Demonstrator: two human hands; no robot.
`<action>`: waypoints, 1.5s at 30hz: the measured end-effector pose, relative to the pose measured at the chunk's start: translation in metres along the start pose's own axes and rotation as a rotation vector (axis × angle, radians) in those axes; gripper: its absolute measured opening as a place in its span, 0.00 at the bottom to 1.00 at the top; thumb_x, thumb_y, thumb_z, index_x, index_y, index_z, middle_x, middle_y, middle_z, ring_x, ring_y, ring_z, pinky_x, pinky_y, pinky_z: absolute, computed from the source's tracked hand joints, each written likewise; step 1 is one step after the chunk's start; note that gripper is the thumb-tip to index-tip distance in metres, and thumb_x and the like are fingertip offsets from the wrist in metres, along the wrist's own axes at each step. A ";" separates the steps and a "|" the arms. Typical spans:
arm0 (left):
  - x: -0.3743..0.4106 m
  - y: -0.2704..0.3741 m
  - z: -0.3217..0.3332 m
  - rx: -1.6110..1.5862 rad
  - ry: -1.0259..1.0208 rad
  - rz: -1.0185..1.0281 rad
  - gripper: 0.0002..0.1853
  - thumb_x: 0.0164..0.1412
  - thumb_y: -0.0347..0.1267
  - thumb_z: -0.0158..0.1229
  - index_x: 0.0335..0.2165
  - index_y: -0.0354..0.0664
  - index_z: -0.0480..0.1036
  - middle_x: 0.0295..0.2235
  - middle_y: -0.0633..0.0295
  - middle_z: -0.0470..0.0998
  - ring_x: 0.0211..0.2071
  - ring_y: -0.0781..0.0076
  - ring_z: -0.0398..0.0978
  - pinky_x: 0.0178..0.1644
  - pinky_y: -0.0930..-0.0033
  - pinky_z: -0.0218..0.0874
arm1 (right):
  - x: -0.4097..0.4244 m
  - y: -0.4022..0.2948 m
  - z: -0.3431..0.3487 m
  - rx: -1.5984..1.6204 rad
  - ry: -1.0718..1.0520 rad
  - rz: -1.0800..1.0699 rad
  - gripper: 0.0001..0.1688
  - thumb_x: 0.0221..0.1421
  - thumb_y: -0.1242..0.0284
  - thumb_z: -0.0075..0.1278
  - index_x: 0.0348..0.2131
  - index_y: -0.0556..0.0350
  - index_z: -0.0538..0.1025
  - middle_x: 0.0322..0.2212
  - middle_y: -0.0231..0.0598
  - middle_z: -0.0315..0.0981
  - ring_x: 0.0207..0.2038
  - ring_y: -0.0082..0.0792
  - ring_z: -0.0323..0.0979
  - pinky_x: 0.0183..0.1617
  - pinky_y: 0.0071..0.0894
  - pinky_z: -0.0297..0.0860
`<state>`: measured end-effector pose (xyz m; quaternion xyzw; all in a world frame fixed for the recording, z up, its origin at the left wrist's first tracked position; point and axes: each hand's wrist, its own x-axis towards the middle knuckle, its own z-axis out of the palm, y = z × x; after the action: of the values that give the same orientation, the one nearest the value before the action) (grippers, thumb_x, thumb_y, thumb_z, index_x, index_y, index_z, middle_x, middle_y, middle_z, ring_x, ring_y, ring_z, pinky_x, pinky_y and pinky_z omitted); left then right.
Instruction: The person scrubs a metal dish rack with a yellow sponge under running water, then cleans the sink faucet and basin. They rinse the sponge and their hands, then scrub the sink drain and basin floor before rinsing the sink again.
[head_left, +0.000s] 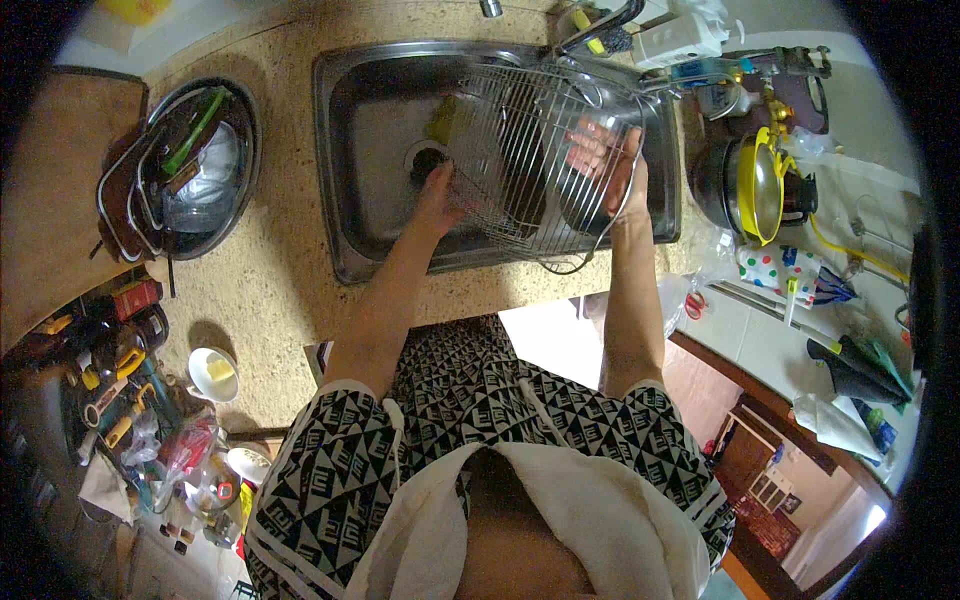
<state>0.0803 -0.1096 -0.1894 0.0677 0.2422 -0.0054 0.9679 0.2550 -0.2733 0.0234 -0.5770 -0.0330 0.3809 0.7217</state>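
A metal wire dish rack (517, 150) is held tilted above a stainless steel double sink (360, 180). My left hand (441, 202) grips the rack's near left side, its fingers partly hidden by the wires. My right hand (619, 169) holds the rack's right end, with some fingers seen through the wires. Below the rack, the left basin shows a round drain (427, 161) and something yellow-green (444, 120) beside it. The right basin lies partly behind the rack. A tap end (490, 8) shows beyond the sink's back edge.
On the left stands a dark oval basin (251, 172) with pot lids or dishes and a green-handled item. A white cup (214, 375) is on the counter at lower left, near cluttered utensils and bags. To the right are a yellow-rimmed pan (763, 186), red scissors (695, 305) and a white container (679, 41).
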 end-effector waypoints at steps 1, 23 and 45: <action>-0.002 -0.003 0.002 0.020 0.003 0.001 0.25 0.59 0.45 0.52 0.51 0.47 0.59 0.48 0.57 0.67 0.48 0.51 0.66 0.44 0.42 0.64 | -0.008 0.007 -0.012 -0.007 0.017 0.007 0.49 0.55 0.38 0.27 0.50 0.69 0.63 0.43 0.59 0.68 0.46 0.50 0.70 0.52 0.48 0.65; -0.064 0.045 0.037 0.142 0.122 0.115 0.37 0.55 0.50 0.53 0.56 0.49 0.48 0.55 0.44 0.53 0.55 0.39 0.56 0.51 0.32 0.56 | -0.075 -0.040 -0.022 -0.312 0.098 -0.466 0.15 0.59 0.71 0.44 0.39 0.67 0.74 0.29 0.42 0.75 0.30 0.31 0.74 0.40 0.31 0.69; -0.075 -0.013 0.148 0.915 -0.209 -0.174 0.40 0.57 0.45 0.56 0.60 0.48 0.45 0.58 0.53 0.53 0.52 0.50 0.62 0.52 0.47 0.59 | -0.192 -0.053 -0.180 -0.297 0.310 -0.089 0.26 0.53 0.73 0.44 0.51 0.68 0.66 0.48 0.48 0.67 0.50 0.40 0.67 0.56 0.35 0.61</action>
<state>0.0829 -0.1442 -0.0262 0.4656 0.1209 -0.1993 0.8537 0.2340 -0.5342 0.0849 -0.7266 -0.0027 0.2465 0.6413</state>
